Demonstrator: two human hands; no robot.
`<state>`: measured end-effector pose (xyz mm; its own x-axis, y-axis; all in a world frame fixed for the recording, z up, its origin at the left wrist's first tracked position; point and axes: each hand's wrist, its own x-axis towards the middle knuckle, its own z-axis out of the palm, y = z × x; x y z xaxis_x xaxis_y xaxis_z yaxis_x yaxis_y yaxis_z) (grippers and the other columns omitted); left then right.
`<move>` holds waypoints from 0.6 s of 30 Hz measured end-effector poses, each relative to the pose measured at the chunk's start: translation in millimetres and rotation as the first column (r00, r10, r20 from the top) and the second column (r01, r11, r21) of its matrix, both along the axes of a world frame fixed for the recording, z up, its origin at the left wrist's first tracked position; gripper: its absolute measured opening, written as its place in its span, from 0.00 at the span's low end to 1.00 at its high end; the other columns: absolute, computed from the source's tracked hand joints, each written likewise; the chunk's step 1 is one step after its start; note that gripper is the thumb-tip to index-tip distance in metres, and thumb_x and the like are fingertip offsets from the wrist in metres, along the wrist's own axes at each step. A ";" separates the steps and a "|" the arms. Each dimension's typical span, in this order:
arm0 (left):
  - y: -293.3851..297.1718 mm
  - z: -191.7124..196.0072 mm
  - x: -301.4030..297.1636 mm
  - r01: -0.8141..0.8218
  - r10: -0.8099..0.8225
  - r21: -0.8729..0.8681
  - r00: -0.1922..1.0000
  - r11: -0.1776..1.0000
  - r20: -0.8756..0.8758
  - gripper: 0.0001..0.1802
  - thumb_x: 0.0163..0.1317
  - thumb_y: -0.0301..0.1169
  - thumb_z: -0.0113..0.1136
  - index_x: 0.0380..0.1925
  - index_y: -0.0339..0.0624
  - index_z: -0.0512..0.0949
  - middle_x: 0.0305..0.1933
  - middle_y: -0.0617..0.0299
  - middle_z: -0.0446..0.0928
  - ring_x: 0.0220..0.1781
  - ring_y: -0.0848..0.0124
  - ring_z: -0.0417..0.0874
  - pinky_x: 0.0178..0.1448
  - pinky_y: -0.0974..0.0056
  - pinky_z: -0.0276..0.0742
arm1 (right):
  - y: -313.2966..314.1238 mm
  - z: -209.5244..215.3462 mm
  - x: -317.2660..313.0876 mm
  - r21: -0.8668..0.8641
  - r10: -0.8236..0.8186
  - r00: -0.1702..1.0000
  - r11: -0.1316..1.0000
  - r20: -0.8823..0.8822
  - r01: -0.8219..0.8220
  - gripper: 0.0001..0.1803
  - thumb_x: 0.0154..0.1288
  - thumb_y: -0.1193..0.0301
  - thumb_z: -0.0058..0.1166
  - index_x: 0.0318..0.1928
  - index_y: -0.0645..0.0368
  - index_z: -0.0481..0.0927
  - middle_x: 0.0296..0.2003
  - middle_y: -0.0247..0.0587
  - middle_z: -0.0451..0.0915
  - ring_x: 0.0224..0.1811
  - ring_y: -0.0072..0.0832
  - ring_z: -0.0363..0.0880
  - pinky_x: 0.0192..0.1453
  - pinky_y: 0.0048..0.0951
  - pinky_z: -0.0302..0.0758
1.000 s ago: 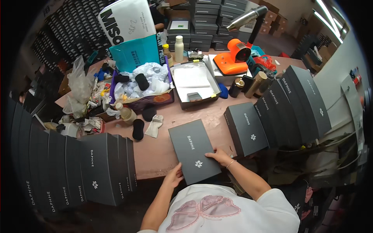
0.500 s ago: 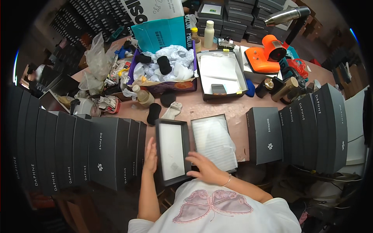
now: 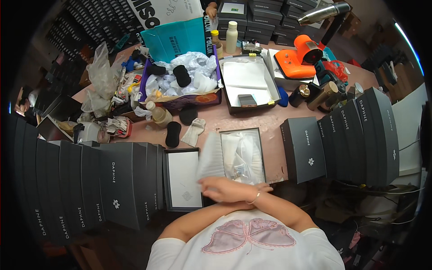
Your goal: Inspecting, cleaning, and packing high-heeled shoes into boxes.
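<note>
A thin ribbed white foam sheet (image 3: 210, 157) stands raised over the gap between two shoebox parts, blurred by motion. My right hand (image 3: 220, 189) reaches leftward across my left arm, its fingers closed at the sheet's lower end. Beneath the right wrist my left hand (image 3: 264, 187) pokes out, fingers stretched at the near edge of the dark shoebox (image 3: 261, 153); most of that hand is hidden. Inside this box lie pale items in clear plastic wrapping (image 3: 243, 155). Left of it sits a dark box lid (image 3: 183, 180), its white inside facing up.
Dark shoeboxes stand in rows at the left (image 3: 121, 180) and right (image 3: 306, 148). Black pads (image 3: 173, 134) and a white cloth (image 3: 194, 131) lie beyond the lid. Farther back are a purple bin (image 3: 211, 98) of crumpled paper, an open tray (image 3: 247, 76) and an orange device (image 3: 297, 63).
The lid has gone from being tilted between my hands to lying flat at left. The foam sheet has been lifted leftward off the box, uncovering its contents. My arms are now crossed.
</note>
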<state>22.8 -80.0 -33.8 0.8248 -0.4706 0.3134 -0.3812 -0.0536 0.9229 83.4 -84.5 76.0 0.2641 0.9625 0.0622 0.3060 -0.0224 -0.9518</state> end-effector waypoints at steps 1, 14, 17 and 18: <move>-17.4 -44.5 6.6 -0.121 0.130 0.232 0.991 0.965 -0.025 0.26 0.64 0.35 0.57 0.61 0.40 0.68 0.68 0.47 0.61 0.70 0.50 0.62 0.71 0.55 0.61 | 10.2 -1.0 -15.2 0.135 0.056 0.998 0.989 0.003 -0.056 0.13 0.65 0.66 0.55 0.43 0.63 0.77 0.42 0.47 0.81 0.45 0.44 0.78 0.53 0.36 0.74; 84.6 -12.8 -20.5 -0.778 0.789 0.186 0.538 0.600 -0.297 0.25 0.63 0.25 0.58 0.60 0.32 0.67 0.58 0.43 0.72 0.58 0.54 0.76 0.59 0.59 0.75 | -71.1 -107.5 -8.8 -0.278 -0.168 0.676 0.821 0.717 0.499 0.55 0.42 0.63 0.73 0.71 0.51 0.57 0.57 0.52 0.69 0.61 0.47 0.67 0.68 0.55 0.56; 85.1 -27.1 -17.8 -0.835 0.723 0.075 0.423 0.545 -0.547 0.22 0.63 0.23 0.58 0.58 0.33 0.71 0.55 0.46 0.74 0.54 0.60 0.79 0.55 0.62 0.78 | -72.8 -124.4 -10.6 -0.342 -0.115 0.700 0.810 0.705 0.477 0.46 0.45 0.64 0.71 0.67 0.51 0.64 0.41 0.39 0.75 0.48 0.36 0.73 0.60 0.51 0.60; 87.5 -23.7 -18.1 -0.813 0.740 0.132 0.432 0.567 -0.515 0.20 0.64 0.24 0.57 0.57 0.33 0.72 0.54 0.47 0.74 0.52 0.60 0.79 0.54 0.62 0.78 | -80.9 -125.8 -10.9 -0.328 -0.118 0.695 0.818 0.710 0.473 0.43 0.47 0.64 0.69 0.65 0.51 0.66 0.37 0.37 0.75 0.46 0.35 0.74 0.58 0.49 0.61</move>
<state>4.6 7.5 -57.5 0.8612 0.4575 -0.2215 0.2383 0.0216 0.9710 72.5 -165.4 -49.9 0.6051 0.7911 -0.0891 0.7177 -0.5905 -0.3691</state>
